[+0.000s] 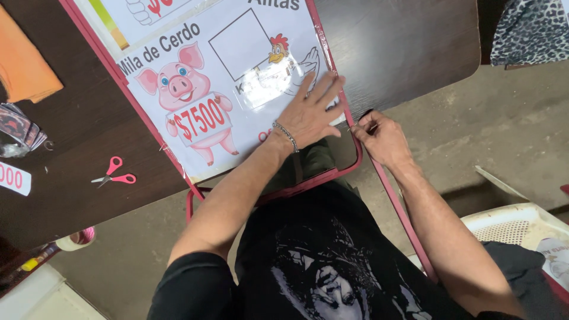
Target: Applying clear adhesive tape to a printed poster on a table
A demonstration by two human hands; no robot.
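Left hand [308, 112] flat, fingers splayed on glossy poster [219, 77]; right hand [379, 133] pinching red frame edge [355, 127]

Person: black short-sleeved T-shirt [332, 261] with pale printed graphic at six o'clock, bare forearms, silver chain bracelet [287, 135] on left wrist, centre frame.

Red-handled scissors [114, 174] lie on the dark table [77, 130], well to the left of the hands. Further left sit an orange cloth [24, 62] and a small stack of cards [21, 127]. A tape roll [77, 239] rests at the table's near edge. A white plastic chair [515, 228] stands to the right of the hands.
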